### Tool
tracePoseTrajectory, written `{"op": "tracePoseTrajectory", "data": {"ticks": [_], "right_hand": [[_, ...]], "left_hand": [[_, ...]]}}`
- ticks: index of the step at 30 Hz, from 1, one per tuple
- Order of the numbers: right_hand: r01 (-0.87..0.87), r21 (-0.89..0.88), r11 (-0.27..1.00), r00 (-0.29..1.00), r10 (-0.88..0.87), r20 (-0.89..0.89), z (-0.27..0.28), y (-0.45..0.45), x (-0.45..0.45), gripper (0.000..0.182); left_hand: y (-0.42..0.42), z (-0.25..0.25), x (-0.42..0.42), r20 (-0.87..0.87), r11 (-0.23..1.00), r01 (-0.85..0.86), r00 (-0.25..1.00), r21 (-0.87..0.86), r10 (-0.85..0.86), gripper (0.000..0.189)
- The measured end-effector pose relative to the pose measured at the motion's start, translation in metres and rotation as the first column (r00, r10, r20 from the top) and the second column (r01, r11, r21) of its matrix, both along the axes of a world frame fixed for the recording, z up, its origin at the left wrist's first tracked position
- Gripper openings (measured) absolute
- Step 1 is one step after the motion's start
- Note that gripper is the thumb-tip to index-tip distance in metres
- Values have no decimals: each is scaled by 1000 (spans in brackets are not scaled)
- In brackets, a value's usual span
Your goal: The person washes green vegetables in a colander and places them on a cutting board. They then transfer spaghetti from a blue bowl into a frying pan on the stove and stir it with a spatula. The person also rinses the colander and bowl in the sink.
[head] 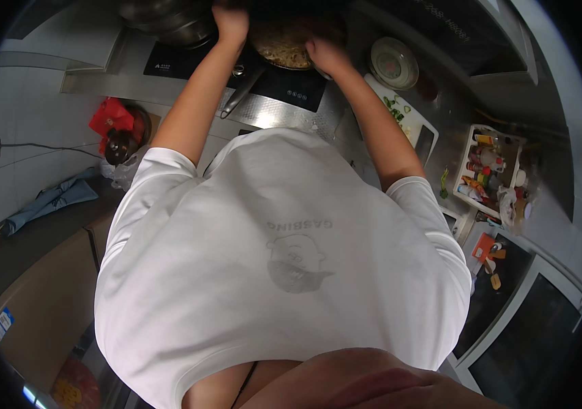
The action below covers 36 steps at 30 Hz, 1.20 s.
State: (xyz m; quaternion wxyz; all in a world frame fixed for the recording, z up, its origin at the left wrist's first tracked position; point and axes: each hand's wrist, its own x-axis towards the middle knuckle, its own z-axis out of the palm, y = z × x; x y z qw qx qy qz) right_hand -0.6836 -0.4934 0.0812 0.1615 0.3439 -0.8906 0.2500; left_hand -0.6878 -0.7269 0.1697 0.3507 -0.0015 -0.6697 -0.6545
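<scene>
My left hand (231, 24) reaches to the top edge of the view, between a steel pot and a frying pan. Its fingers are lost in dark shadow, so any grip is hidden. At the right side of the pan, my right hand (327, 55) is curled and somewhat blurred. A pale rim shows beneath it; what the fingers hold cannot be made out. Browned food (284, 55) lies in the frying pan, whose long handle (243, 96) points back toward me. The pan stands over a black glass cooktop (291, 88).
A steel pot (178, 25) stands at the left burner. Right of the cooktop are a glass bowl (394, 64) and a white cutting board (421, 122) with chopped green vegetables (396, 110). A basket (462, 168) of condiments stands farther right. An electric kettle (120, 146) sits at left.
</scene>
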Motion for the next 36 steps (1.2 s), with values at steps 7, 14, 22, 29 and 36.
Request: {"op": "tracePoseTrajectory", "data": {"ticks": [7, 14, 22, 29, 36], "right_hand": [[62, 96, 993, 975, -81, 207, 52, -53, -20, 59], [-225, -145, 964, 973, 230, 18, 63, -14, 60, 32], [626, 171, 761, 658, -632, 408, -91, 153, 162, 54], [636, 315, 704, 596, -708, 379, -151, 144, 206, 43], [722, 17, 692, 631, -667, 397, -123, 134, 225, 24]], "left_hand": [[1, -24, 19, 25, 940, 159, 984, 302, -174, 62], [-46, -29, 52, 6, 875, 83, 995, 478, -98, 58], [-173, -27, 227, 444, 588, -325, 894, 741, -66, 45], [-267, -140, 300, 584, 209, -556, 805, 804, -106, 57], [-286, -214, 264, 564, 188, -540, 818, 821, -114, 70]]}}
